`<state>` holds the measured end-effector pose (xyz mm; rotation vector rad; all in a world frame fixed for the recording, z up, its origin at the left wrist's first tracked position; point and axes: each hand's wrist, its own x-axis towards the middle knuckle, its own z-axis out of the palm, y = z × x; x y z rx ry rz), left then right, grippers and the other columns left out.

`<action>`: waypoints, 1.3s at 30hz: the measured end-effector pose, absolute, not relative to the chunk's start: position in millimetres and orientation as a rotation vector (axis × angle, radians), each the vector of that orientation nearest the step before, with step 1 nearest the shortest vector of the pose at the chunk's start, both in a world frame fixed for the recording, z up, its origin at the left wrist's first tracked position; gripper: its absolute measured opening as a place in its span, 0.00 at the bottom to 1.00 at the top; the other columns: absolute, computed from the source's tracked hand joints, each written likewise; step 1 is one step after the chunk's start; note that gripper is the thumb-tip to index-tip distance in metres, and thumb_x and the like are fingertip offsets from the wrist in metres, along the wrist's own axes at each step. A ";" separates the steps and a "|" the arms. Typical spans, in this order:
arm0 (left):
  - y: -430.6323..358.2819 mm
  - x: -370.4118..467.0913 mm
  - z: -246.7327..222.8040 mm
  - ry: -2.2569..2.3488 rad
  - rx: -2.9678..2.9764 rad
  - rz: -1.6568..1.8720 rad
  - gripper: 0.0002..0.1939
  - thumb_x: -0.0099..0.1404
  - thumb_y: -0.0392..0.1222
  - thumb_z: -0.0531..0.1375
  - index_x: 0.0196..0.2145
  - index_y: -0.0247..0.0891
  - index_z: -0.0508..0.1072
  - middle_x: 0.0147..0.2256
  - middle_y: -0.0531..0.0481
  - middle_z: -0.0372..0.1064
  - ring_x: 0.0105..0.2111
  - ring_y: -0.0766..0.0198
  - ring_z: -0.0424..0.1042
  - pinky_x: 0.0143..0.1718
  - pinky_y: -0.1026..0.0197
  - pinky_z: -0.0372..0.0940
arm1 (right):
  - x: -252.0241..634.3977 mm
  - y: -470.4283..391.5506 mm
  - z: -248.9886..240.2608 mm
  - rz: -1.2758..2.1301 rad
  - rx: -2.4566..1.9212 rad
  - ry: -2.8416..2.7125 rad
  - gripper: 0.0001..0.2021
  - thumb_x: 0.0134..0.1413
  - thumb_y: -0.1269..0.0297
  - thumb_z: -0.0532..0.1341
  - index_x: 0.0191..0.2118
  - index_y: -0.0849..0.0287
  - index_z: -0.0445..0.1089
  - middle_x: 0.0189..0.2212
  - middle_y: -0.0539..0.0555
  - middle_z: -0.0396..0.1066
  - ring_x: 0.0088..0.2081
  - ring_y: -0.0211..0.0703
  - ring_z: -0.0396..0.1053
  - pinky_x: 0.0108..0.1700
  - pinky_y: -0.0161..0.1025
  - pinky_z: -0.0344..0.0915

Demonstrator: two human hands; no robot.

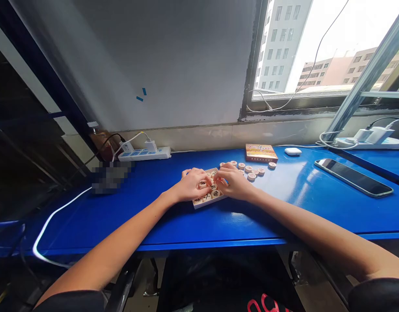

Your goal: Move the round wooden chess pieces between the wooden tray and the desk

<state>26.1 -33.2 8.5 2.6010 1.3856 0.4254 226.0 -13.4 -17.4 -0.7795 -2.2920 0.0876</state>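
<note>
A small pale tray [202, 204] of round wooden chess pieces lies on the blue table [284, 208]. My left hand [191, 184] rests over the tray's left part, fingers curled on the pieces. My right hand [233, 182] is at the tray's right edge, its fingertips pinching a piece near the middle. Several loose wooden pieces [251, 170] lie just beyond my right hand. An orange chess box lid [261, 152] sits behind them.
A white power strip [144, 153] with plugs lies at the back left, its white cable running over the table edge. A phone [354, 177] lies face up at the right. A small white case [292, 151] and a second power strip [365, 141] sit near the window.
</note>
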 end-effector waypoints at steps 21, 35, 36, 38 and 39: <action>-28.0 23.8 9.4 1.434 2.609 0.288 0.12 0.67 0.43 0.49 0.37 0.43 0.71 0.40 0.47 0.67 0.47 0.52 0.62 0.47 0.50 0.57 | 214.3 -24.9 2.9 -0.107 -0.885 -2.335 0.01 0.48 0.69 0.60 0.30 0.58 0.69 0.28 0.54 0.71 0.39 0.47 0.62 0.39 0.41 0.57; 10.4 -37.7 14.0 1.533 2.498 0.192 0.15 0.64 0.43 0.49 0.41 0.45 0.74 0.44 0.47 0.66 0.49 0.53 0.61 0.50 0.52 0.59 | 252.0 -16.7 4.6 0.036 -0.897 -2.442 0.02 0.45 0.70 0.62 0.26 0.57 0.70 0.28 0.54 0.72 0.37 0.47 0.65 0.37 0.40 0.62; 9.2 -37.5 14.3 1.549 2.504 0.183 0.15 0.64 0.42 0.49 0.41 0.45 0.74 0.44 0.47 0.66 0.49 0.53 0.61 0.51 0.52 0.58 | 246.6 -18.1 -0.3 0.056 -0.874 -2.527 0.02 0.45 0.71 0.61 0.27 0.57 0.71 0.28 0.54 0.72 0.36 0.46 0.66 0.38 0.40 0.62; 6.8 -34.7 14.4 1.578 2.520 0.159 0.15 0.63 0.42 0.49 0.41 0.44 0.74 0.44 0.46 0.66 0.49 0.52 0.60 0.51 0.51 0.58 | 238.8 -20.1 -8.1 0.071 -0.841 -2.635 0.05 0.45 0.73 0.60 0.29 0.58 0.72 0.30 0.55 0.72 0.35 0.45 0.67 0.39 0.40 0.62; 5.7 -33.0 14.2 1.586 2.525 0.148 0.15 0.64 0.42 0.49 0.41 0.44 0.73 0.44 0.46 0.66 0.49 0.51 0.60 0.51 0.50 0.58 | 236.9 -20.6 -10.1 0.071 -0.833 -2.648 0.06 0.46 0.73 0.60 0.31 0.59 0.73 0.31 0.55 0.73 0.35 0.45 0.68 0.40 0.40 0.62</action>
